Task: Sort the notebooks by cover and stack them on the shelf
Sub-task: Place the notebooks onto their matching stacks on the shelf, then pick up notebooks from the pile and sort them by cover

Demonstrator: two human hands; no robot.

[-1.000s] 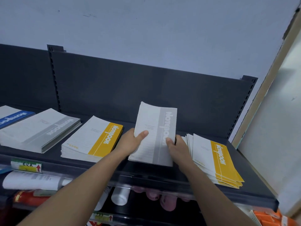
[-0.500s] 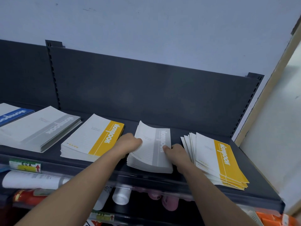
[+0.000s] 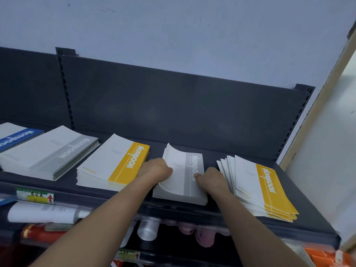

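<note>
- Your left hand [image 3: 157, 170] grips the left edge of the grey-band stack [image 3: 180, 182], fingers curled in at its side; the upper covers bow upward at the far left corner
- Your right hand [image 3: 211, 180] holds the stack's right edge, one fingertip on the grey band, the rest curled down the side
- Stack position: flat on the shelf [image 3: 312, 226], near its front lip, between the neat yellow stack [image 3: 113, 162] and the fanned yellow stack [image 3: 258, 187]; apart from both
- Risk 1: the bowed covers look sprung; if you release the left side first, the top books may slide out of square
- Risk 2: your right wrist sits just beside the fanned yellow stack, which lies loose and close to the front lip; a sideways withdrawal could spread it further or tip books off
- Risk 3: a second grey stack [image 3: 50, 151] lies well to the left, beside the blue stack [image 3: 17, 135]; two separate grey piles would likely read as unsorted
- Risk 4: squeezing harder to square the edges may buckle these thin books
</note>
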